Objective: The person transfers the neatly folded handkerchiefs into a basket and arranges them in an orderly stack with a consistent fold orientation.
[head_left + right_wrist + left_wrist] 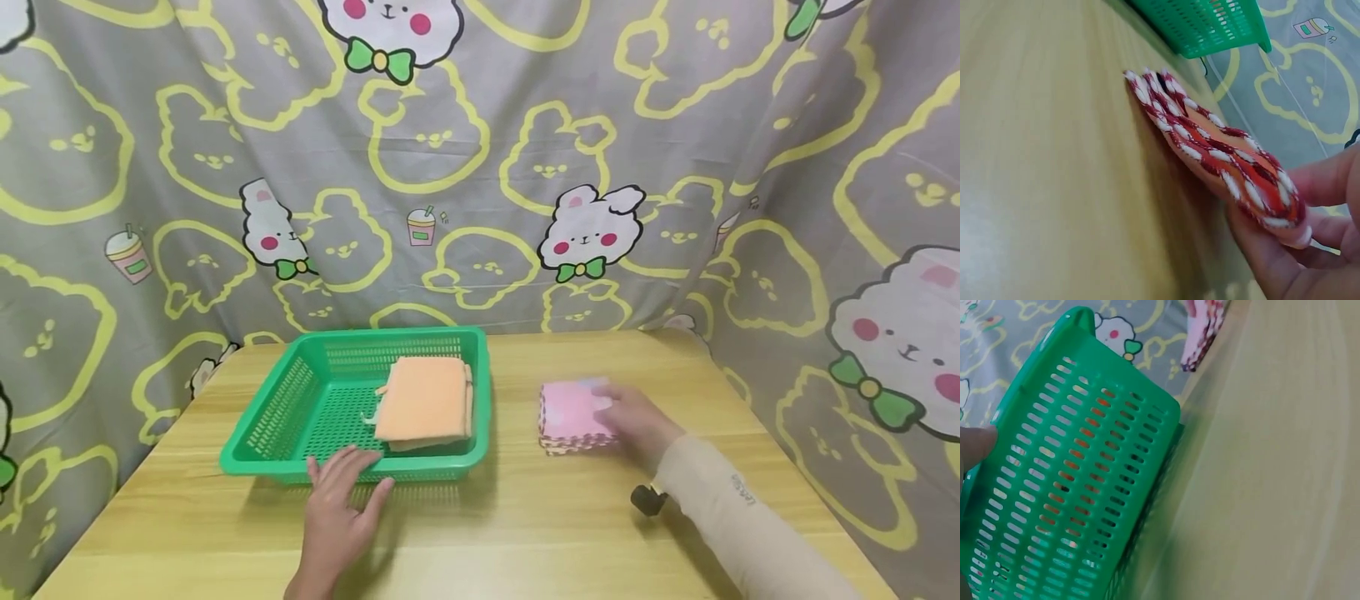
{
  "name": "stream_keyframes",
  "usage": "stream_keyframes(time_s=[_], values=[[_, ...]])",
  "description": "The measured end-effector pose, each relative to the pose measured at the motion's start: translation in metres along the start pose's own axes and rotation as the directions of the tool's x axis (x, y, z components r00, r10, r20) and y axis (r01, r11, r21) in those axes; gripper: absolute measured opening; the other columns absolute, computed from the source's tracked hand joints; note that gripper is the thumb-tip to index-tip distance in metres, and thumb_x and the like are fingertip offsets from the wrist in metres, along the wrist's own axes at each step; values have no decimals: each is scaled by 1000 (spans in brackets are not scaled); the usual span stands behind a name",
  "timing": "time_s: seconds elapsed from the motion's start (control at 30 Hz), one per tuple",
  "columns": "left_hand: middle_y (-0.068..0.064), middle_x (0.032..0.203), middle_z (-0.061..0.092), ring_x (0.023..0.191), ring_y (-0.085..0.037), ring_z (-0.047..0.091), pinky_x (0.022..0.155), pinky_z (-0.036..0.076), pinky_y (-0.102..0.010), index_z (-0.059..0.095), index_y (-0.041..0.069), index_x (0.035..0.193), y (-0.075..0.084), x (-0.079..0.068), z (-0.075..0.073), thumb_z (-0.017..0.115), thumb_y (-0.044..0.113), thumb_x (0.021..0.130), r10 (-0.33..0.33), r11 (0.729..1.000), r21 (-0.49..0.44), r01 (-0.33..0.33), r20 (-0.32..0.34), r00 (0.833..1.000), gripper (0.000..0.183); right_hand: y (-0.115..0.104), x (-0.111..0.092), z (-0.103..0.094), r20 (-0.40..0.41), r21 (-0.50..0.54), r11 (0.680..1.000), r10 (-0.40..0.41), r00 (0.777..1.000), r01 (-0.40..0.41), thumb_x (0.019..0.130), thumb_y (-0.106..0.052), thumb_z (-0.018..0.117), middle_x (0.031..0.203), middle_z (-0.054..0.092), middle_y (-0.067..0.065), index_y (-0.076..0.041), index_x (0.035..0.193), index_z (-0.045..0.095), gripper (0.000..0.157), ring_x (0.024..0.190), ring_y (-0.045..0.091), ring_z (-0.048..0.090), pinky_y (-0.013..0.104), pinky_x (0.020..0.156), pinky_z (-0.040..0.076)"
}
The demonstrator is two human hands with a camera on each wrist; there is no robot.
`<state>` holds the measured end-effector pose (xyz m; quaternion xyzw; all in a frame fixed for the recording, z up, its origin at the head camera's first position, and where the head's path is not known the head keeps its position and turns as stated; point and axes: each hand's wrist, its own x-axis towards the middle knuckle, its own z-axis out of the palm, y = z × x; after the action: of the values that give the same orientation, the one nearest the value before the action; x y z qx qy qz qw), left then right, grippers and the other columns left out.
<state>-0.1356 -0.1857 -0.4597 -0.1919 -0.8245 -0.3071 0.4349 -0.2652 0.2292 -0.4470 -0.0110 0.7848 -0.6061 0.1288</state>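
A folded pink cloth [573, 408] with red-and-white stitched edges is at the right of the table. My right hand [633, 421] pinches its right side, thumb on one face and fingers on the other; the stacked layers of the cloth [1210, 150] show in the right wrist view. My left hand [341, 508] rests on the front rim of a green plastic basket [258, 462], fingers over the edge and thumb spread out. Inside the basket, on its right side, lies a folded orange towel [423, 400].
The wooden table [525, 533] runs back to a grey curtain [480, 167] printed with cartoon animals, which also hangs along the right side. A small black object [647, 500] shows beneath the right wrist.
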Motion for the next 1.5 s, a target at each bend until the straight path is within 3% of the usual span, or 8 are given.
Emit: stream_keyframes(time_s=[0.13, 0.23, 0.33, 0.6, 0.73, 1.03, 1.37, 1.5], values=[[-13, 110, 69, 114, -41, 52, 109, 1, -64, 68, 5, 112, 2, 2, 3, 74, 18, 75, 21, 1000, -13, -20, 32, 999, 41, -11, 1, 0, 6, -93, 995, -31, 999, 32, 82, -2, 60, 153, 29, 22, 0, 149, 30, 73, 118, 38, 45, 51, 105, 33], [-13, 111, 68, 114, -40, 52, 109, 7, -65, 67, 4, 113, 3, 3, 5, 73, 17, 76, 26, 1000, -16, -26, 33, 999, 40, -19, 4, 0, 5, -98, 995, -35, 999, 35, 85, -1, 57, 148, 37, 22, -4, 151, 27, 72, 79, 27, 57, 44, 76, 53], [-13, 111, 68, 115, -39, 52, 106, 13, -67, 66, 4, 113, 3, 4, 5, 73, 16, 76, 19, 1000, -4, -19, 43, 999, 39, -28, 7, -2, -22, -113, 993, -43, 999, 40, 87, -1, 56, 146, 38, 23, -6, 151, 29, 70, 62, 19, 50, 36, 56, 50], [-15, 113, 66, 115, -40, 50, 105, 13, -64, 65, 2, 113, 4, 4, 3, 73, 17, 76, -3, 999, 33, 0, 79, 997, 41, -51, 6, -7, -63, -296, 945, -163, 985, 138, 88, -11, 59, 153, 27, 25, -2, 149, 32, 67, 117, 40, 46, 53, 103, 34], [-16, 113, 66, 115, -41, 50, 106, 12, -64, 65, 2, 114, 3, 2, 4, 72, 19, 76, -4, 999, 36, 1, 78, 997, 42, -59, 6, -6, -79, -298, 937, -214, 974, 182, 89, -13, 60, 152, 29, 25, -1, 148, 33, 66, 114, 39, 49, 52, 100, 37], [-14, 111, 64, 109, -37, 51, 99, 16, -68, 65, 5, 112, 1, -1, 9, 72, 20, 75, 18, 999, 29, -19, 56, 998, 41, -73, 1, -6, -150, -272, 943, -237, 960, 190, 88, -10, 61, 149, 33, 26, -4, 149, 34, 66, 61, 15, 50, 30, 61, 50], [-12, 112, 64, 110, -37, 50, 96, 16, -69, 66, 2, 109, 4, -2, 7, 76, 12, 75, -21, 1000, 18, 20, 76, 997, 37, -85, -5, 0, -212, -229, 946, -281, 936, 232, 87, -12, 60, 150, 32, 23, -4, 147, 36, 65, 113, 33, 48, 41, 91, 44], [-13, 112, 63, 110, -38, 50, 96, 16, -69, 66, 2, 109, 4, -1, 7, 76, 12, 75, -21, 1000, 22, 19, 81, 997, 37, -91, -4, 2, -230, -202, 950, -281, 932, 236, 83, -9, 59, 150, 33, 22, -4, 145, 39, 65, 87, 28, 54, 35, 77, 50]])
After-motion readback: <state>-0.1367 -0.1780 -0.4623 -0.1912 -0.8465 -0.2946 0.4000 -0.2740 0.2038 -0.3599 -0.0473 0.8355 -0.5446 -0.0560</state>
